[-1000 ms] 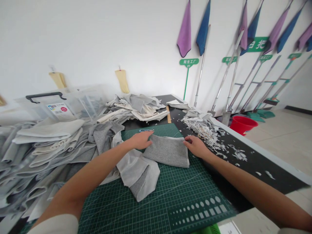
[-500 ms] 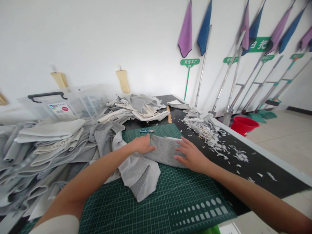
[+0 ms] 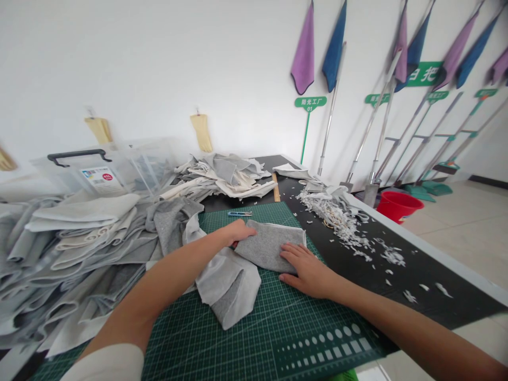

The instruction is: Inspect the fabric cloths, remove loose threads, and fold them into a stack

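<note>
Grey knit fabric piece (image 3: 270, 246) on green cutting mat (image 3: 254, 214), between both hands. Left hand (image 3: 238, 232) curled over its left edge (pinching or pressing: cannot tell). Right hand (image 3: 307, 271) spread flat along its lower edge. Open mat beyond left hand, with snips (image 3: 239, 214) there; white scraps (image 3: 341, 227) lie off-mat, past right hand.

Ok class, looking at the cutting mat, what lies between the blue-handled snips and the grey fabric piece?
In the head view, only bare green cutting mat lies there: the blue-handled snips sit apart from the grey fabric piece.
</note>
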A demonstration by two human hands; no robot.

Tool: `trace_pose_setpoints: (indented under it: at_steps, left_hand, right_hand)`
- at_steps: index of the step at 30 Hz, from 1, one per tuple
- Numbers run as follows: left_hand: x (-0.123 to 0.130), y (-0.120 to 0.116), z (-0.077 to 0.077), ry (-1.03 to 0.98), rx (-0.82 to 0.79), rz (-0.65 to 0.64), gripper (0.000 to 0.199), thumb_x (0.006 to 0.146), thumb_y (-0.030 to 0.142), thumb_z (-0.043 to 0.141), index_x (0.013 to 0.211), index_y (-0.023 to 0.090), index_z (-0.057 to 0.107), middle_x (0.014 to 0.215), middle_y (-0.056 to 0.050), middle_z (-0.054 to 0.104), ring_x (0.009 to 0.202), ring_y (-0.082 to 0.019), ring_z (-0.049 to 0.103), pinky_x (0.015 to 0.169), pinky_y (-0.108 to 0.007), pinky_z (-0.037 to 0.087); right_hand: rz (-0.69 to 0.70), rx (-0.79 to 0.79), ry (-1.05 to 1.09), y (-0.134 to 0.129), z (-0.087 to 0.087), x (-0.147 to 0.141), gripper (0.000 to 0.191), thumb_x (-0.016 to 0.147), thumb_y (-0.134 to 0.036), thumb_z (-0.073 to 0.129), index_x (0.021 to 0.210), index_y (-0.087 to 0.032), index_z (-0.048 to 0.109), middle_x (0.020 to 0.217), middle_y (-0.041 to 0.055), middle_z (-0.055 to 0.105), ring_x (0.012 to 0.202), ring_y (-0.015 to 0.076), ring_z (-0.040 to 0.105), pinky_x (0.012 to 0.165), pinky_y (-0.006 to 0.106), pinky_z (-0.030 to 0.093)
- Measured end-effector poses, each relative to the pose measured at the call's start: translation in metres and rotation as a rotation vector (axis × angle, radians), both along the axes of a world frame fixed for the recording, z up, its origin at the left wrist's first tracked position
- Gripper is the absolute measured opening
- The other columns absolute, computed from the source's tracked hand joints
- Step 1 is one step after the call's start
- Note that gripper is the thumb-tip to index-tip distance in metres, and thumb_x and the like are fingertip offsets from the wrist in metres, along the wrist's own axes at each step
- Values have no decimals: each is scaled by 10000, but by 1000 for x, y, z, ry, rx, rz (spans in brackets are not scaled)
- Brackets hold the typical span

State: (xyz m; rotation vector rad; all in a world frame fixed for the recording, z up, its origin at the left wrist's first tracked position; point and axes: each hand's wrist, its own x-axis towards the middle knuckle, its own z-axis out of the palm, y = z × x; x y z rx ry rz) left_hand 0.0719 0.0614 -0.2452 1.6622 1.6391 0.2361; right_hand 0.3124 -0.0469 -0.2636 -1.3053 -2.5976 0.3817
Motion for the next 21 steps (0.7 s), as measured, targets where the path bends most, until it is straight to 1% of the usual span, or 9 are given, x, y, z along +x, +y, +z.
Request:
trace_pose_setpoints:
  at_steps: [4, 7, 10, 13, 17, 19, 21]
  left_hand:
    - [1, -3, 0, 5, -17, -29, 295, 668, 407, 633, 749, 130, 573, 557, -12, 552, 396, -129, 490, 357, -234, 334]
    - [2, -6, 2, 8, 24, -69, 237, 614, 315, 668, 748, 135, 590, 634, -21, 607, 473, -135, 544, 386, -214, 358]
    - [5, -10, 5, -30, 102, -122, 180, 644, 235, 608, 793, 135, 615, 749, -38, 650, 598, -152, 604, 437, -200, 399]
    - [8, -13, 8, -72, 185, -171, 232, 674, 160, 520, 879, 127, 624, 820, -58, 669, 682, -172, 629, 494, -213, 441]
    - [6, -19, 18, -77, 323, -212, 359, 680, 115, 476, 1013, 140, 608, 937, -61, 675, 810, -189, 630, 621, -240, 483]
    - [3, -21, 27, -56, 404, -230, 355, 712, 128, 453, 1027, 160, 613, 993, -51, 667, 887, -196, 615, 703, -254, 481]
    - [-3, -22, 37, -16, 479, -248, 306, 750, 159, 433, 980, 175, 634, 1007, -45, 665, 940, -210, 598, 775, -273, 462]
  right_hand:
    - [-9, -8, 15, -2, -1, -1, 561, 823, -502, 490, 1275, -170, 480, 1408, 127, 392, 1324, 294, 299, 1092, 506, 186]
    - [-12, -2, 16, -2, -3, -1, 557, 832, -501, 480, 1280, -169, 473, 1408, 132, 389, 1327, 293, 292, 1092, 518, 167]
    - [-21, 24, 22, -3, -4, -2, 560, 831, -517, 479, 1264, -163, 486, 1408, 140, 387, 1329, 294, 290, 1097, 532, 129]
    - [-21, 70, 35, -7, -3, -3, 540, 835, -538, 465, 1219, -163, 521, 1401, 142, 398, 1325, 291, 299, 1104, 537, 80]
    - [6, 127, 54, -10, -2, -2, 507, 845, -527, 457, 1198, -171, 533, 1384, 137, 423, 1314, 281, 323, 1106, 539, 47]
    - [26, 143, 64, -10, -1, -1, 499, 846, -521, 462, 1197, -173, 532, 1378, 132, 433, 1307, 272, 338, 1111, 529, 41]
    - [45, 140, 64, -9, -1, 0, 491, 849, -515, 460, 1197, -176, 531, 1370, 125, 444, 1300, 260, 351, 1115, 517, 46]
